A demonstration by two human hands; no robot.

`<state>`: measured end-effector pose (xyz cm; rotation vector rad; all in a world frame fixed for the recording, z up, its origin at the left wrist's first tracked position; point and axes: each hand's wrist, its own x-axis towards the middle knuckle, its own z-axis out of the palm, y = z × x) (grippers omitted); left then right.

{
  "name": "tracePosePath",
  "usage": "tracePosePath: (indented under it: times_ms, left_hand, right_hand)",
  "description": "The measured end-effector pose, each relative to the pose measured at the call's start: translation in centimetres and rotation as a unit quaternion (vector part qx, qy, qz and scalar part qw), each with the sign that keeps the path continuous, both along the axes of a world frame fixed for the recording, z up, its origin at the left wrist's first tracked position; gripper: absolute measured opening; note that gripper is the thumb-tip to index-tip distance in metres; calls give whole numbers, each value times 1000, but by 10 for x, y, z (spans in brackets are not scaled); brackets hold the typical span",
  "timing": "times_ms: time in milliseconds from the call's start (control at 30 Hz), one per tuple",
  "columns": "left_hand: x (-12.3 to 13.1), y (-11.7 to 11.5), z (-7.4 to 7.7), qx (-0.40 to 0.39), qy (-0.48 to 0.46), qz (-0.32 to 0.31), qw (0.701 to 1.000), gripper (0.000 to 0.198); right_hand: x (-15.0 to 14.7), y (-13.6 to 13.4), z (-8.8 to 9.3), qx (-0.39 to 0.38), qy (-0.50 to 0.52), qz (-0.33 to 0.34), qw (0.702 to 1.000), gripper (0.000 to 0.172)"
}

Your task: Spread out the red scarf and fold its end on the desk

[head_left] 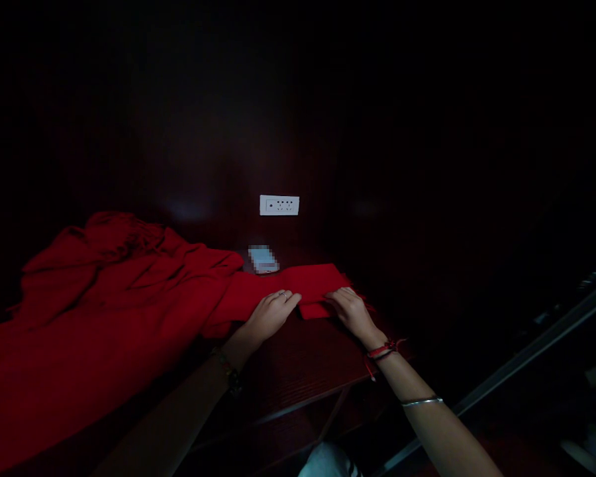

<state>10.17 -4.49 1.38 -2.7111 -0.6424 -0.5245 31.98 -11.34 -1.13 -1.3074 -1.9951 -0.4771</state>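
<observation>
A large red cloth [129, 305] with fringed edges lies over a dark wooden surface [298, 371]. Its left part is heaped and wrinkled, while its right end is flat and folded into layers. My left hand [273, 313], with a ring on one finger, is closed on the near edge of the cloth. Further right, my right hand [351, 310] pinches the folded end near its fringe. A bracelet circles my left wrist; a red cord and a silver bangle are on my right arm.
A white socket panel [279, 205] is on the dark back wall. Behind the cloth lies a small pale, pixelated item [263, 259]. The surface's front edge [302, 404] runs below my hands. At the right is a slanting metal rail [536, 351].
</observation>
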Motion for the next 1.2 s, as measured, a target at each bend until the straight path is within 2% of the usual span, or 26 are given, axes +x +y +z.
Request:
tracePosePath:
  times_ms: [100, 300, 433, 733, 967, 1100, 1200]
  left_hand:
    - [0, -2, 1, 8, 5, 4, 1000, 17]
    - [-2, -5, 3, 10, 54, -21, 998, 11]
    - [-2, -6, 5, 13, 65, -19, 998, 12]
    - [4, -9, -2, 20, 40, -6, 999, 13]
    - [5, -8, 2, 28, 18, 32, 999, 15]
    - [5, -8, 5, 35, 2, 20, 999, 13]
    - [4, -10, 5, 31, 25, 2, 999, 13]
  right_hand:
    - [0, -5, 2, -5, 11, 8, 1000, 16]
    - [-4, -16, 8, -84, -42, -9, 996, 17]
    - [-4, -15, 9, -92, -56, -31, 994, 18]
    - [-17, -14, 13, -78, -109, -37, 990, 18]
    - [-17, -9, 10, -6, -98, -45, 994, 22]
    - [-16, -11, 11, 22, -83, -48, 995, 23]
    - [-16, -14, 11, 2, -100, -50, 994, 23]
